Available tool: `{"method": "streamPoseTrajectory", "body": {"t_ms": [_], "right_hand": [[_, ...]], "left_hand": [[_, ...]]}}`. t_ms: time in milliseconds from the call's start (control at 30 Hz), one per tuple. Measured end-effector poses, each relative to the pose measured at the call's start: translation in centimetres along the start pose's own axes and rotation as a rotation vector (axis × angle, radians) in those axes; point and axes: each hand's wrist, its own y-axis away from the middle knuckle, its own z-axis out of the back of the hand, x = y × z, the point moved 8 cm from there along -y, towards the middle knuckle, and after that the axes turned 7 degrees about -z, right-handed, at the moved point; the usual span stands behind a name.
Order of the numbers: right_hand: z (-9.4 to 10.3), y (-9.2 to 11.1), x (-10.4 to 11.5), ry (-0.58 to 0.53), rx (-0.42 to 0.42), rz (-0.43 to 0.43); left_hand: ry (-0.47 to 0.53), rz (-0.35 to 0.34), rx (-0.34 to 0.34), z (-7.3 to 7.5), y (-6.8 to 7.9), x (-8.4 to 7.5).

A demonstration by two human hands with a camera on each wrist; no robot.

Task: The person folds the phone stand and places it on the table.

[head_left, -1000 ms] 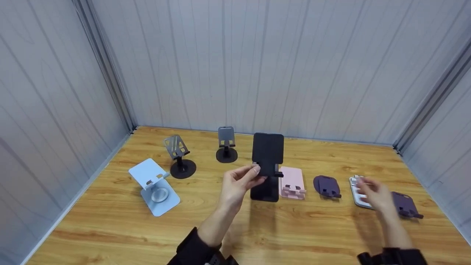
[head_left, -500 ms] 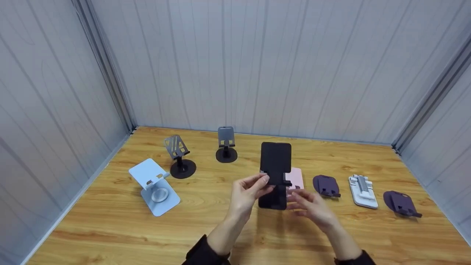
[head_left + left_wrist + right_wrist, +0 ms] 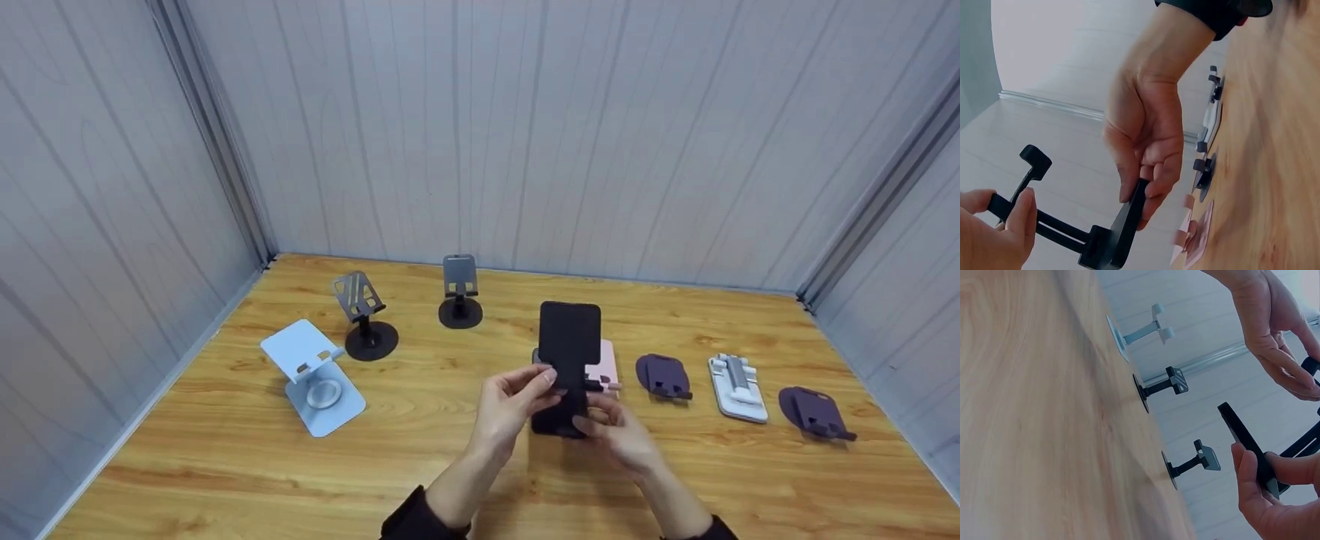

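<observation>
A black folding phone stand (image 3: 570, 334) is held up off the wood table between both hands. My left hand (image 3: 504, 412) pinches the side of its upper holder, thumb in front. With thumb and fingers my right hand (image 3: 622, 439) grips the edge of its base (image 3: 1130, 222). The left wrist view shows the stand's slotted arm (image 3: 1061, 230) running from holder to base. In the right wrist view the base slab (image 3: 1249, 444) lies between my right thumb and fingers. Behind the stand, a pink phone stand (image 3: 606, 360) is partly hidden.
To the left stand a light blue stand (image 3: 304, 349), a black stand with a cut-out holder (image 3: 371, 341) and a grey-black one (image 3: 460, 313). Folded on the right lie two purple stands (image 3: 664, 375) and a white one (image 3: 739, 397). Pale panels (image 3: 480, 135) enclose the back and sides.
My right hand has come left from beside the white stand and now grips the black stand's base. My left hand has shifted slightly right and down with the stand.
</observation>
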Motion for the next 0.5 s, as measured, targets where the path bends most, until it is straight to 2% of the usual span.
{"method": "streamPoseTrajectory", "body": {"t_ms": [267, 367, 500], "right_hand": [[-0.2, 0.7, 0.9, 0.101, -0.035, 0.026], [-0.3, 1.0, 1.1, 0.128, -0.057, 0.024], [-0.6, 1.3, 1.1, 0.135, -0.068, 0.024]], "left_hand": [[-0.133, 0.042, 0.178, -0.5, -0.5, -1.9], [-0.191, 0.041, 0.189, -0.4, -0.9, -2.9], [-0.253, 0.005, 0.181, -0.2, -1.2, -4.3]]}}
